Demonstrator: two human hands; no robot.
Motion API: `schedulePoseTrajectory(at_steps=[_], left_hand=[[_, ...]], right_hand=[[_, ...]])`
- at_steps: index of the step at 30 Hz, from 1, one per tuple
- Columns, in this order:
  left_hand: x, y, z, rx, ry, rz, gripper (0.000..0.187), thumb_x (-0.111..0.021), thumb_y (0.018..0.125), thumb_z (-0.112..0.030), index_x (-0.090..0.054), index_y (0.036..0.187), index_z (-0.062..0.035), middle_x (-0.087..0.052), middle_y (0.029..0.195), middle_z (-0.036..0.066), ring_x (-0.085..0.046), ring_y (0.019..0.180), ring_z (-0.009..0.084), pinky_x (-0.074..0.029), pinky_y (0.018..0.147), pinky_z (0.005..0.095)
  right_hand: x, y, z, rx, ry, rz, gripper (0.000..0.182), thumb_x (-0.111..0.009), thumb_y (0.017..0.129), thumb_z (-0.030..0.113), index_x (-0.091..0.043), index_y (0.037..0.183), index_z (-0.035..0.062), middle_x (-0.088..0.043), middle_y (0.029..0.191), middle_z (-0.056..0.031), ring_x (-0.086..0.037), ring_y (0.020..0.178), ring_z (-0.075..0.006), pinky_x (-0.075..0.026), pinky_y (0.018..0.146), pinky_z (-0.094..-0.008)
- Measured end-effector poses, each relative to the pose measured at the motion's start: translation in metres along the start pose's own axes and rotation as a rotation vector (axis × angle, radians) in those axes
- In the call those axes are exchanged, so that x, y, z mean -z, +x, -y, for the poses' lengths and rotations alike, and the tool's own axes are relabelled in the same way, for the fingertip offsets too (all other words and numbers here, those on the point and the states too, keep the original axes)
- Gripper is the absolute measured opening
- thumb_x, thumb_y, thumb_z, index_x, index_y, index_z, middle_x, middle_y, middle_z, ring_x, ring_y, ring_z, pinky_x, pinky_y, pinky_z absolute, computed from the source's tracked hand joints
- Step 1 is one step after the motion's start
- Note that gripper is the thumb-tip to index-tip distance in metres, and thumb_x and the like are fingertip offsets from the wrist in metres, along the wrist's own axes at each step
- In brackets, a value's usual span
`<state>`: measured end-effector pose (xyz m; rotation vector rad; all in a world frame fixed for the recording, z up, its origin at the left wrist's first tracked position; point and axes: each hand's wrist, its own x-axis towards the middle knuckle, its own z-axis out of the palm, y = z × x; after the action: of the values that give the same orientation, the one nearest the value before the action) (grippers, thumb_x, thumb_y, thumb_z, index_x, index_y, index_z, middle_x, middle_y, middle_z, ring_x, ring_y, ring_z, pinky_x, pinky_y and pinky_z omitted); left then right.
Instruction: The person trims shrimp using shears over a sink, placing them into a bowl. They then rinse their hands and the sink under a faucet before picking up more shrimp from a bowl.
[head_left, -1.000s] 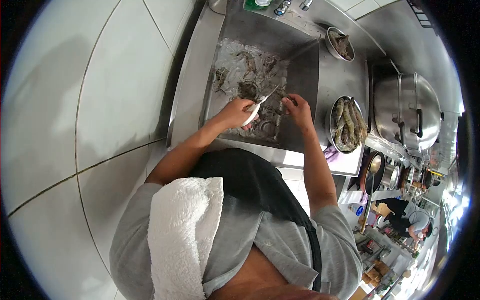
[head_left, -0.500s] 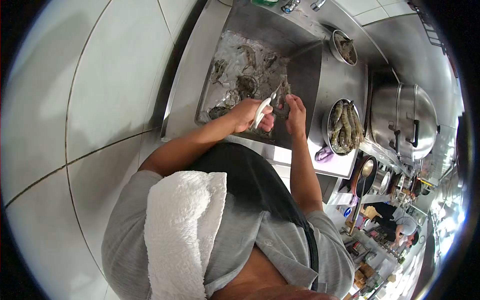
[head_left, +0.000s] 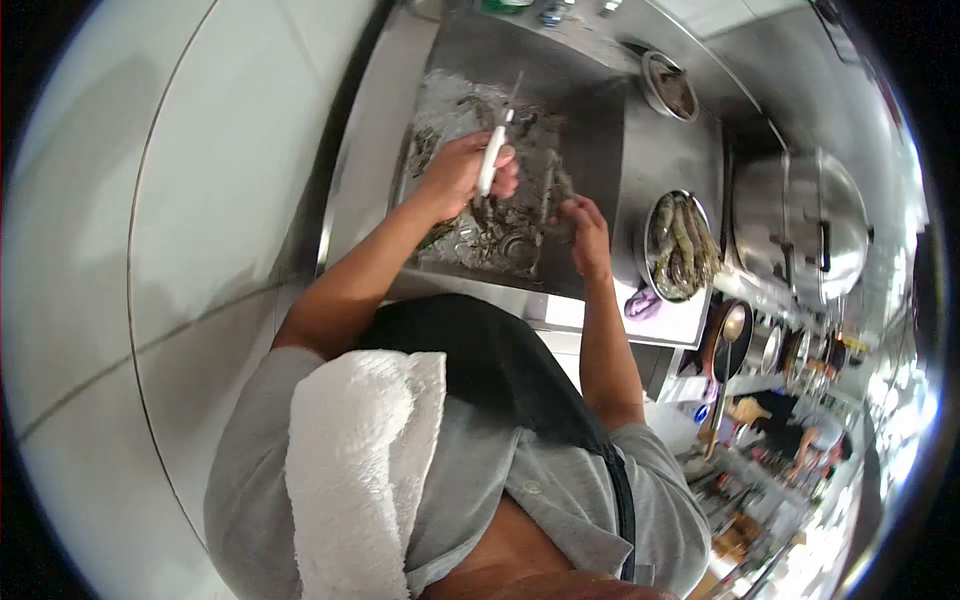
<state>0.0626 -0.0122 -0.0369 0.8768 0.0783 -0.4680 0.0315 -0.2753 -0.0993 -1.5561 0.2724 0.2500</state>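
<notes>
My left hand is closed around white-handled scissors, blades pointing up over the sink. To its right, my right hand has its fingers pinched on a shrimp, blurred by motion. The scissors are apart from this shrimp. Below both hands, several loose shrimp lie in the wet sink, around the drain. On the counter right of the sink stands a metal bowl of long striped shrimp. A smaller bowl behind it holds greyish-brown pieces.
A purple cloth lies beside the larger bowl at the counter's front edge. Farther right are a large steel pot and a pan with a ladle. A person bends over in the background. Faucets are at the sink's back.
My left hand and the scissors have moved up and left, away from the held shrimp. My right hand has shifted slightly down. The view has tilted a little.
</notes>
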Motion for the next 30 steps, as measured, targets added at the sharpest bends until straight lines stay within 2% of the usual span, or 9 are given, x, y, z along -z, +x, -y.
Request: schedulePoseTrajectory(at_steps=[3, 5, 7, 13, 15, 20, 23, 25, 30], left_hand=[[-0.027, -0.016, -0.027, 0.052, 0.415, 0.05, 0.055, -0.072, 0.079, -0.022, -0.05, 0.123, 0.0023, -0.061, 0.083, 0.005, -0.058, 0.061, 0.0111, -0.049, 0.06, 0.0266], [-0.033, -0.007, -0.017, -0.07, 0.929, 0.085, 0.057, -0.074, 0.075, -0.019, -0.052, 0.125, -0.0029, -0.064, 0.098, 0.007, -0.059, 0.082, 0.013, -0.047, 0.072, 0.0277], [-0.035, 0.004, -0.003, -0.031, 0.981, 0.213, 0.059, -0.074, 0.074, -0.018, -0.051, 0.125, -0.002, -0.063, 0.104, 0.009, -0.058, 0.093, 0.0138, -0.046, 0.079, 0.0291], [-0.034, 0.009, 0.042, 0.386, 0.804, 0.34, 0.057, -0.069, 0.076, -0.004, -0.047, 0.129, 0.0, -0.058, 0.118, 0.009, -0.058, 0.1, 0.0166, -0.048, 0.083, 0.0279], [-0.022, 0.011, 0.061, 0.39, 0.742, 0.28, 0.05, -0.067, 0.079, -0.004, -0.05, 0.126, -0.0016, -0.057, 0.108, 0.005, -0.056, 0.092, 0.0135, -0.047, 0.078, 0.026], [-0.003, 0.024, 0.089, 0.317, 0.641, 0.087, 0.048, -0.063, 0.083, -0.002, -0.048, 0.128, -0.0014, -0.054, 0.106, 0.003, -0.051, 0.092, 0.0118, -0.042, 0.081, 0.0255], [-0.006, 0.03, 0.087, 0.311, 0.648, 0.073, 0.049, -0.063, 0.084, -0.003, -0.045, 0.13, -0.0006, -0.053, 0.112, 0.006, -0.05, 0.098, 0.0128, -0.041, 0.086, 0.0265], [-0.01, 0.036, 0.091, 0.324, 0.628, 0.106, 0.049, -0.062, 0.085, -0.004, -0.045, 0.13, -0.0005, -0.052, 0.112, 0.007, -0.05, 0.099, 0.0134, -0.04, 0.088, 0.0274], [-0.028, 0.051, 0.084, 0.338, 0.82, 0.092, 0.049, -0.062, 0.086, -0.007, -0.044, 0.131, 0.0005, -0.051, 0.113, 0.008, -0.049, 0.101, 0.0149, -0.038, 0.091, 0.0295]], right_hand=[[0.014, -0.011, 0.005, 0.064, -0.47, 0.202, 0.048, -0.068, 0.08, 0.017, -0.054, 0.123, 0.0003, -0.062, 0.108, -0.0125, -0.061, 0.094, -0.0233, -0.049, 0.082, -0.033], [-0.01, -0.031, 0.04, -0.009, -0.552, 0.302, 0.057, -0.069, 0.079, 0.023, -0.051, 0.129, 0.0043, -0.059, 0.121, -0.0156, -0.058, 0.107, -0.0264, -0.045, 0.092, -0.0362], [-0.01, -0.031, 0.044, 0.074, -0.547, 0.353, 0.06, -0.071, 0.079, 0.03, -0.051, 0.128, 0.001, -0.058, 0.123, -0.0172, -0.055, 0.113, -0.0263, -0.043, 0.094, -0.0362], [-0.019, -0.054, 0.015, -0.025, 0.031, 0.022, 0.039, -0.07, 0.082, 0.038, -0.061, 0.09, 0.0004, -0.063, 0.075, -0.0089, -0.061, 0.056, -0.0135, -0.048, 0.048, -0.0273], [-0.027, -0.044, -0.005, -0.005, 0.02, -0.062, 0.04, -0.068, 0.084, 0.037, -0.059, 0.09, -0.0012, -0.061, 0.067, -0.0079, -0.064, 0.057, -0.0153, -0.047, 0.043, -0.0299], [-0.017, -0.044, -0.016, -0.144, 0.45, -0.076, 0.044, -0.065, 0.085, 0.035, -0.061, 0.098, -0.0059, -0.063, 0.076, -0.0127, -0.064, 0.072, -0.023, -0.052, 0.058, -0.0352], [0.004, -0.052, -0.018, -0.032, -0.159, -0.028, 0.023, -0.063, 0.077, 0.013, -0.064, 0.095, -0.0013, -0.066, 0.081, -0.012, -0.065, 0.068, -0.0211, -0.055, 0.061, -0.0351], [-0.001, -0.046, -0.038, -0.124, 0.261, -0.007, 0.015, -0.065, 0.077, 0.01, -0.067, 0.087, -0.0004, -0.067, 0.077, -0.0112, -0.067, 0.065, -0.0219, -0.054, 0.056, -0.0359], [-0.004, 0.009, -0.091, 0.178, -0.188, 0.079, 0.019, -0.065, 0.069, 0.013, -0.069, 0.084, 0.002, -0.068, 0.074, -0.012, -0.065, 0.067, -0.0228, -0.053, 0.06, -0.036]])
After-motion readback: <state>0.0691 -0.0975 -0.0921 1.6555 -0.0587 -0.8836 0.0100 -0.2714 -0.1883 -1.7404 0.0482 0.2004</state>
